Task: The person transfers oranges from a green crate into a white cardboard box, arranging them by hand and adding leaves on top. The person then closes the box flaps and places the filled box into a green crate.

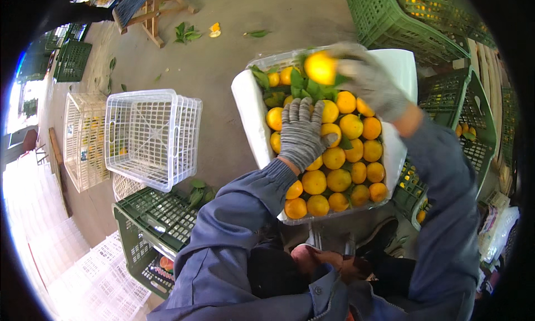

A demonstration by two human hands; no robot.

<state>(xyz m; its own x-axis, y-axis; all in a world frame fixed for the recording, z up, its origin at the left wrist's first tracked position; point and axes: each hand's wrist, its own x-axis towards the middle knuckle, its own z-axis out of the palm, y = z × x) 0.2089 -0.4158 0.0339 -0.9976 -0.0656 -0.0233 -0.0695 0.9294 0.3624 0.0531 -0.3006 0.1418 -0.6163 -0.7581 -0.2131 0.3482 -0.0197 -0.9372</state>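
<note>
A crate lined with white paper stands before me, filled with rows of orange citrus fruits, some with green leaves. My left hand, in a grey striped knit glove, lies spread on the fruits near the crate's middle. Above the far right part of the crate is my right hand, gloved too and blurred by motion. It holds a yellow-orange citrus fruit at its fingertips, over the leafy far rows. The palm side of each hand is hidden.
Clear plastic crates stand at the left, with a green plastic crate nearer me. More green crates with fruit line the right side. A wooden folding stool, loose leaves and peel are on the floor beyond.
</note>
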